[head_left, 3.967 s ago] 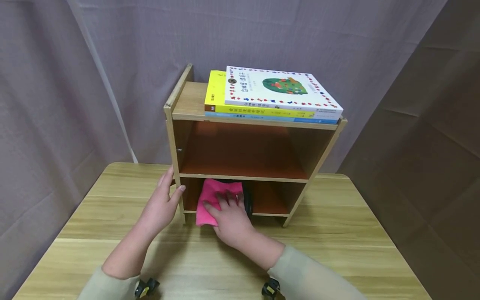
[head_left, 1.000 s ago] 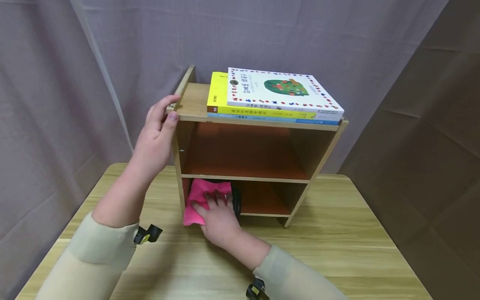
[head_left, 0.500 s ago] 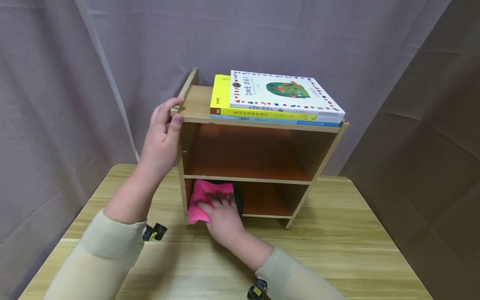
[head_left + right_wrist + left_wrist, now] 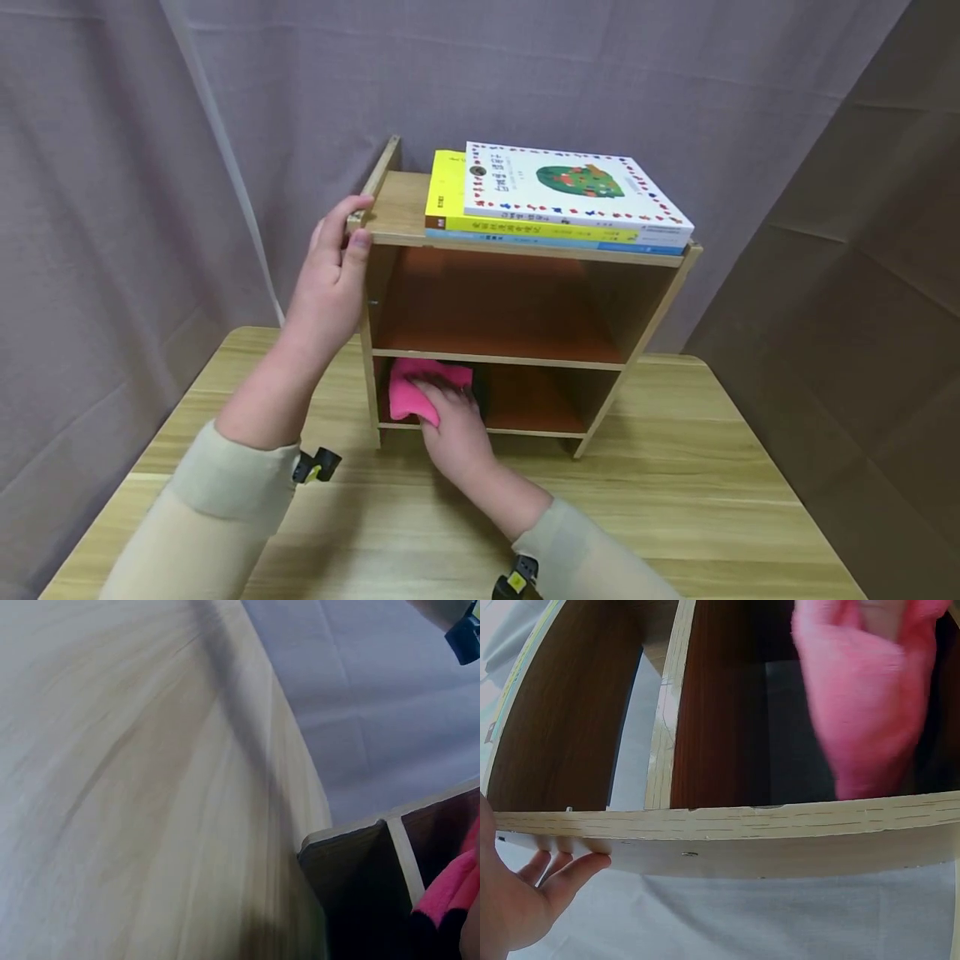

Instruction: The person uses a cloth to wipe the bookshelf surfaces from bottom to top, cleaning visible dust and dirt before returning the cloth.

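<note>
A pink cloth (image 4: 411,392) lies bunched in the lower left of a small wooden bookshelf (image 4: 498,362). My right hand (image 4: 459,433) holds it, fingers spread over its near side inside the bottom compartment. The left wrist view has the cloth (image 4: 870,705) hanging close to the left panel's inner face. A dark patch beside it cannot be made out. My left hand (image 4: 330,283) grips the shelf's upper left front corner, index finger over the top and thumb at the front edge. In the left wrist view several fingers of that hand (image 4: 525,900) press the panel's outer face.
Several books lie stacked on the shelf's top board, a white one (image 4: 570,183) above a yellow one (image 4: 444,196) and a blue one (image 4: 540,242). The shelf stands on a wooden table (image 4: 675,467). Grey cloth (image 4: 300,83) hangs behind.
My left hand has gone from the lower left panel to the upper corner. My right hand has moved left with the cloth, then deeper into the compartment; the cloth is more bunched now.
</note>
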`<state>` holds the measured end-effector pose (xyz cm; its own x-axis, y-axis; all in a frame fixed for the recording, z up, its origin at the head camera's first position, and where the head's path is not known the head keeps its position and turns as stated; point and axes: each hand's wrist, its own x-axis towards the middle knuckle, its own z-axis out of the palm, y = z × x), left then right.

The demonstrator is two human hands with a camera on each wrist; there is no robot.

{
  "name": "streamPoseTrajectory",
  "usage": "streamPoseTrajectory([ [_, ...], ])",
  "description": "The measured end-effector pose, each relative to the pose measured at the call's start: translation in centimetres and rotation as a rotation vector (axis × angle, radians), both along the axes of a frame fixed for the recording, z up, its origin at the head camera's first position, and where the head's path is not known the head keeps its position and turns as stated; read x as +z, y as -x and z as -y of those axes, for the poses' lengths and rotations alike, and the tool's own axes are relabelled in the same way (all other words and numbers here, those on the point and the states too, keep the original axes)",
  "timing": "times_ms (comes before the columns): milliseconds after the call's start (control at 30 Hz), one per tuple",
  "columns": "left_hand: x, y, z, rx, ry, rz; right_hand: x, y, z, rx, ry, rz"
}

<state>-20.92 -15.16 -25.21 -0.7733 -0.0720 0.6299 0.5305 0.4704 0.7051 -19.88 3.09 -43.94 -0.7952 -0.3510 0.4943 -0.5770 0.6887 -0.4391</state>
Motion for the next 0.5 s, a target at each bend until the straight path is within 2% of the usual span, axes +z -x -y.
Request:
streamPoseTrajectory([
  [167,-0.1,0.1,-0.1,0.008,0.010,0.012,0.6,0.1,0.3,0.008,0.214,0.124],
  [333,-0.1,0.0,-0.1,0.020,0.017,-0.002,1.1,-0.1,0.8,0.012,0.366,0.229],
  [500,-0.2,0.0,-0.1,0.027,0.011,-0.015,2.1,-0.8,1.6,0.121,0.530,0.391],
])
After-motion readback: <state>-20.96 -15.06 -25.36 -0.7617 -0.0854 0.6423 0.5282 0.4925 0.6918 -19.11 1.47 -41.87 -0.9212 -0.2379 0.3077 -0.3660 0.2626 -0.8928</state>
